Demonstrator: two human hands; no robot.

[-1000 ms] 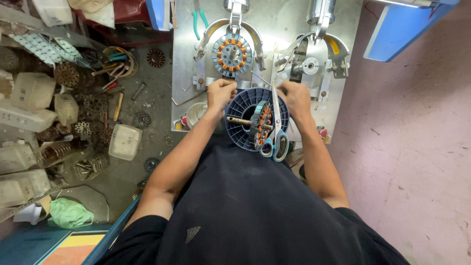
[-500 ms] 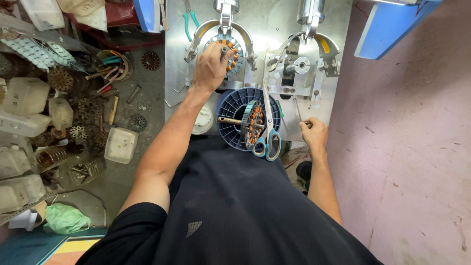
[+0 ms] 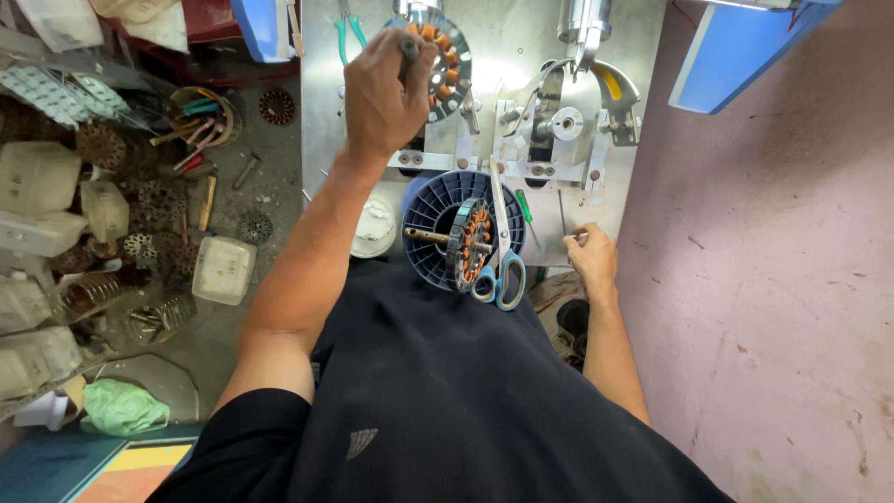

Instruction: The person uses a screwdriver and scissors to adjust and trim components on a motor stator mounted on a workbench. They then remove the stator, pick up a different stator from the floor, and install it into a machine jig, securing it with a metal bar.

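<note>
I have the left hand (image 3: 384, 86) up at the far side of the metal table (image 3: 503, 56), fingers curled shut around a small dark knob or handle right at the edge of the wound stator (image 3: 445, 58) that sits in the left fixture. That stator, ringed with orange coils, is partly hidden behind my fist, so I cannot tell exactly what the fingers pinch. The right hand (image 3: 592, 261) rests low at the near edge of the table, fingers loosely bent and touching what looks like a thin wire or pin; whether it truly grips it I cannot tell.

Between the two hands stands a blue plastic spool (image 3: 440, 228) with a second stator (image 3: 468, 244) leaning on edge against it, and a pair of blue-handled scissors (image 3: 500, 251) lying across both. The right fixture (image 3: 570, 121) stands bare.

I judge this to be the step of seating or clamping the stator in the left fixture. The next move calls for a firm, steady turn or pull with the left hand while the right keeps its strand clear of the coils.
</note>
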